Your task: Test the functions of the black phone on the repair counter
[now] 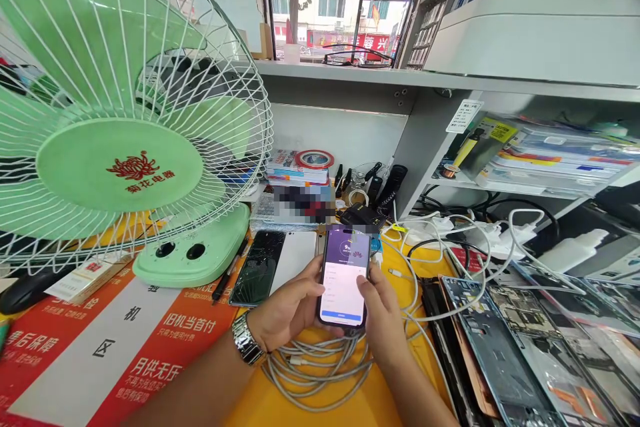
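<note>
Here's the lit phone (343, 303) above the coiled cable (323, 377); left hand (293, 310) pinching one edge, right hand (383, 307) curled round the other, thumb over the screen (343, 283); likely screen-work in hand; a tap calls for steady support.

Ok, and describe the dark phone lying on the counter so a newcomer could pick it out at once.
Find the big green fan on the left, then its flat green base. Right of that base, past a black pen, lies the dark phone. Cracked glass sets it apart from the pale flat object beside it and the lit phone in the left hand.
</note>
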Demonstrator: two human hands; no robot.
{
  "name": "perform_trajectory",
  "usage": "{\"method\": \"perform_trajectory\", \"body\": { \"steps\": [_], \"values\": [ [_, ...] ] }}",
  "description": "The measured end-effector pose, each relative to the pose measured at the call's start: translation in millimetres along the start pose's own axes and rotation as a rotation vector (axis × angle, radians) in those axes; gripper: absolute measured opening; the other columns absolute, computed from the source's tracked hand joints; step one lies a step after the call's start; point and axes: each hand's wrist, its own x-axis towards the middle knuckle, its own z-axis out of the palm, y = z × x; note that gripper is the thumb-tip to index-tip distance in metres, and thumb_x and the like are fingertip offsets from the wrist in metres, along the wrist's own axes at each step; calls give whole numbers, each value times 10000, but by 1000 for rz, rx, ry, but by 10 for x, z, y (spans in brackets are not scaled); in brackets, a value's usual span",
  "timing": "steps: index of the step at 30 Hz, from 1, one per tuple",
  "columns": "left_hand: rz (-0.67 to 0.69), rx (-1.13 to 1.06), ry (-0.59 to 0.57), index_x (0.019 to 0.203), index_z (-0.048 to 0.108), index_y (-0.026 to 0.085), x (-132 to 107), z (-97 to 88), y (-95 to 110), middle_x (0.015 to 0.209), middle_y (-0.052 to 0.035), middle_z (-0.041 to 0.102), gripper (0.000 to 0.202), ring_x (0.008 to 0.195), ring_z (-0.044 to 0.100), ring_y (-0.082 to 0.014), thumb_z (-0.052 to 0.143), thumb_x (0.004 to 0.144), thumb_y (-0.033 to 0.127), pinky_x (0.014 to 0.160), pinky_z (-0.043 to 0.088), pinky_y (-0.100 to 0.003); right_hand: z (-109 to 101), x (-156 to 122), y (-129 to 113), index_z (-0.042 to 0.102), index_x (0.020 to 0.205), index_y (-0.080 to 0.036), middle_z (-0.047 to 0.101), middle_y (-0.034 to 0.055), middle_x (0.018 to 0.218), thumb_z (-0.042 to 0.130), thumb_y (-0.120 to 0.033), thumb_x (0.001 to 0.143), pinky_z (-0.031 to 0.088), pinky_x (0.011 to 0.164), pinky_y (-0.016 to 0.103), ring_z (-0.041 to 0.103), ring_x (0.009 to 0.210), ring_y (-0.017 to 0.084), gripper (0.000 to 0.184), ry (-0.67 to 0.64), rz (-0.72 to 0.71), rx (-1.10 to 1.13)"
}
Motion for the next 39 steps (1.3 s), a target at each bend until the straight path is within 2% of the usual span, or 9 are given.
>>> {"method": "perform_trajectory", "body": {
  "steps": [3,6,9,14,21,27,32,37,39],
  "values": [
    [2,-6,-13,1307,467,264,-5,8,-6,1190,-111,588,469,928,643,-274,439,850,164,676,564,-385,-12,13,42,632,1050,-200,708,35,913,588,-460,812,517,652,280,640,796,203,355,61,87,71],
    [9,0,-11,1312,465,270,-10,19,-20,1199,-113,582,470,938,643,-289,437,853,172,671,567,-397,-26,26,89,618,1084,-210,713,50,1017,549,-539,826,541,741,332,654,922,245,424,31,151,156],
    [12,8,0,1328,446,264,-11,36,-27,1184,-114,587,501,912,644,-279,438,839,153,666,570,-396,-12,24,90,641,1024,-218,717,42,1073,545,-554,833,548,797,330,660,989,246,398,9,170,249],
    [4,42,28,1360,407,234,-6,62,-9,1174,-134,599,654,865,646,-261,455,728,73,631,565,-361,48,16,26,650,1068,-207,738,59,967,520,-554,842,572,678,330,700,851,247,434,0,172,335],
    [27,99,52,1396,366,237,-6,72,-15,1226,-145,585,752,845,646,-249,468,680,33,601,562,-332,49,27,13,673,1035,-221,745,52,965,492,-519,865,572,729,329,696,888,241,388,-11,165,361],
    [3,96,43,1428,326,261,-6,44,-23,1260,-140,573,809,866,651,-246,470,667,28,612,569,-324,70,15,-6,677,998,-204,745,49,986,568,-525,817,568,753,304,695,900,225,385,18,205,402],
    [15,92,10,1424,332,271,16,25,-35,1221,-116,592,862,849,647,-229,500,611,35,594,566,-301,98,-9,-8,656,1066,-209,746,38,927,602,-535,798,566,667,305,697,818,222,426,63,236,393],
    [17,87,-10,1418,339,293,19,30,-37,1242,-100,585,871,853,641,-220,526,608,31,596,564,-289,112,-15,-23,697,1006,-214,747,36,980,644,-626,745,555,732,287,688,888,217,490,74,226,407],
    [16,87,-4,1419,336,298,18,29,-39,1255,-99,581,875,874,644,-233,518,606,31,596,565,-294,111,-12,-14,694,1019,-222,744,43,995,610,-691,740,554,708,297,686,877,226,552,57,212,398]
  ]
}}
